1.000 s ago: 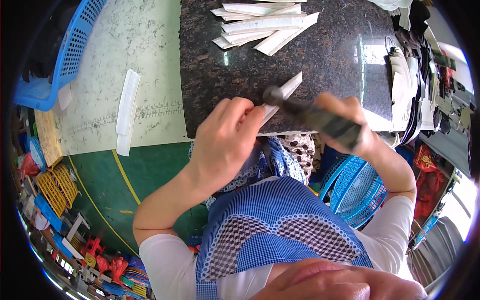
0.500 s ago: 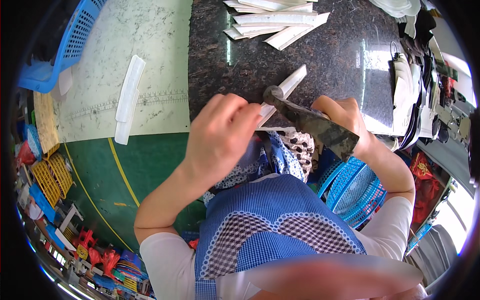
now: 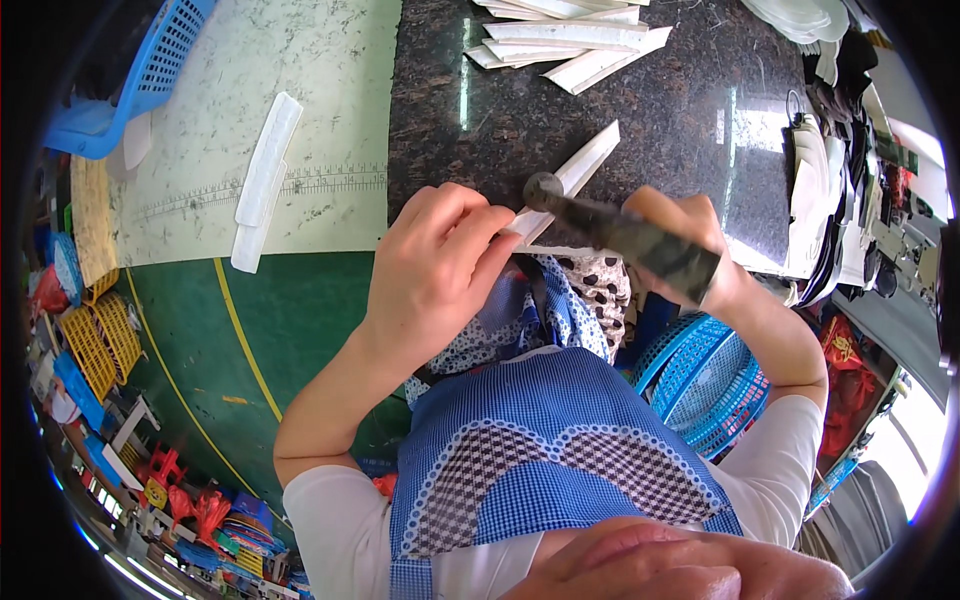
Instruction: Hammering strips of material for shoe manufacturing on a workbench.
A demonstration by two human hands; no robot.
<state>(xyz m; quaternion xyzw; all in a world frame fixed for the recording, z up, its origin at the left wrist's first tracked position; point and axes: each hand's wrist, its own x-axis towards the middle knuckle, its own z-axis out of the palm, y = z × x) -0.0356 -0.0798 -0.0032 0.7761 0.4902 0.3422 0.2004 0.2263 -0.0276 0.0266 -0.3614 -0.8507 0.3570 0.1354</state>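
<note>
My left hand (image 3: 432,268) pinches the near end of a long white strip (image 3: 580,172) that lies slanted on the dark stone slab (image 3: 680,110). My right hand (image 3: 690,235) grips a dark, worn tool handle (image 3: 625,235), its rounded head pressed against the strip near my left fingertips. A pile of similar white strips (image 3: 560,45) lies at the slab's far edge. I wear a blue patterned apron (image 3: 545,450).
A pale cutting mat (image 3: 300,90) with a ruler line lies left of the slab, with two white strips (image 3: 262,180) on it. A blue basket (image 3: 130,80) stands at the far left, another blue basket (image 3: 710,385) under my right arm. Clutter lines the right edge.
Both hands and the tool have stayed together on the strip; the tool handle has shifted a little and the view has drifted, bringing the hands slightly lower in the picture.
</note>
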